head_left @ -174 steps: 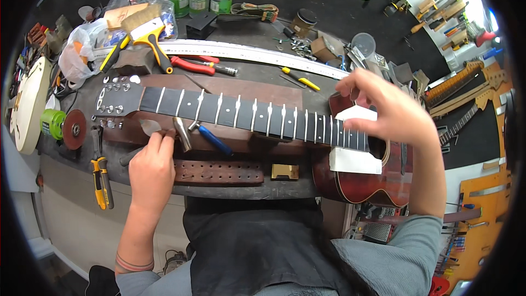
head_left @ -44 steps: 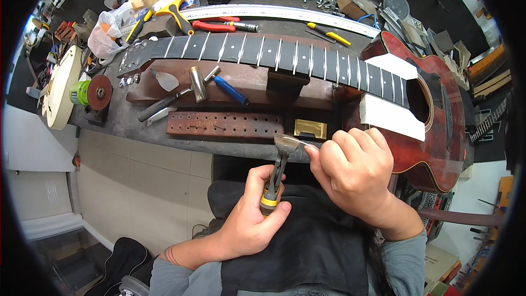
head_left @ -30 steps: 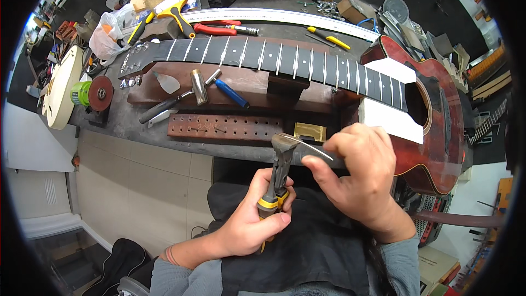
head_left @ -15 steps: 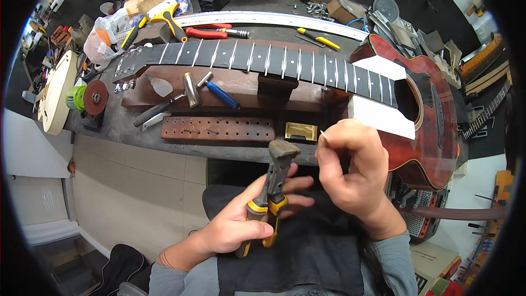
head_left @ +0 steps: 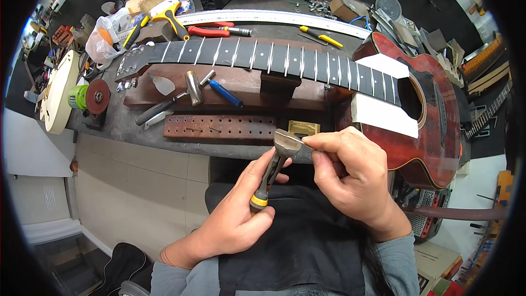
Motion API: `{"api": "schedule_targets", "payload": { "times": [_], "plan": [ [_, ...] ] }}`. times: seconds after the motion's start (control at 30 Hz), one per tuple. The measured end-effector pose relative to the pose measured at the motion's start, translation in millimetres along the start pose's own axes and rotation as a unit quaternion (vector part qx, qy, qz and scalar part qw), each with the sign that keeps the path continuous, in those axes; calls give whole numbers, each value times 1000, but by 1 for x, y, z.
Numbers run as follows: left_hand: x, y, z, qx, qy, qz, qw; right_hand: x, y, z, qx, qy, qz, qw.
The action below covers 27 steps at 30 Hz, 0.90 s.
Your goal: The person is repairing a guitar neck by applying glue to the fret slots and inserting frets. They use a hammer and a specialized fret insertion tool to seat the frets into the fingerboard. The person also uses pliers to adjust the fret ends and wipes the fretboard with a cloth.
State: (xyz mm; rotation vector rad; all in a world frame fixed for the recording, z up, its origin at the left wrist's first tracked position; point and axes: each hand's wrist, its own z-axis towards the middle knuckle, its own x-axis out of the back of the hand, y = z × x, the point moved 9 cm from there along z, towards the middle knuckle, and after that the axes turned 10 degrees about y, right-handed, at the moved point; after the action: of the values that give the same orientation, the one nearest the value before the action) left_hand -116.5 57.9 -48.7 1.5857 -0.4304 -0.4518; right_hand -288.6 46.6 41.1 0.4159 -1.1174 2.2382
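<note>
My left hand [head_left: 233,222] is wrapped round the end nippers [head_left: 286,146], which have grey and yellow handles and stand with the wide jaws up. Between thumb and forefinger my right hand [head_left: 356,172] pinches a thin piece of fret wire [head_left: 296,140], laid across the top of the jaws. Whether the jaws grip the wire I cannot make out. Beyond my hands lies a dark red acoustic guitar [head_left: 435,112], its fingerboard [head_left: 279,59] carrying several silver frets. White cover sheets [head_left: 383,115] flank the fingerboard's end on the body.
A drilled wooden block [head_left: 219,126] and a small brass-coloured piece [head_left: 303,128] sit by the bench's near edge. Behind them are a hammer [head_left: 193,89] and a blue-handled tool [head_left: 224,93]. A long ruler [head_left: 263,16] and red pliers [head_left: 208,32] lie past the neck.
The nippers have turned in my left hand, and its fingers have closed round the handles. My right hand has brought the fret wire to the jaws.
</note>
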Motion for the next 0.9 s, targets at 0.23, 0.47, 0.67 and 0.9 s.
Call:
{"api": "schedule_targets", "payload": {
  "times": [0.23,0.47,0.67,0.9],
  "plan": [
    [3,-5,-3,37,13,13,999,-2,-1,0,31,-8,-7,999],
    [4,-9,-6,61,22,6,998,-3,0,-1,42,-25,-17,999],
    [5,-7,-6,54,40,9,998,2,-4,2,41,-23,-115,992],
    [0,-7,-7,50,44,6,998,-5,-12,1,147,-22,-242,959]
  ]
}}
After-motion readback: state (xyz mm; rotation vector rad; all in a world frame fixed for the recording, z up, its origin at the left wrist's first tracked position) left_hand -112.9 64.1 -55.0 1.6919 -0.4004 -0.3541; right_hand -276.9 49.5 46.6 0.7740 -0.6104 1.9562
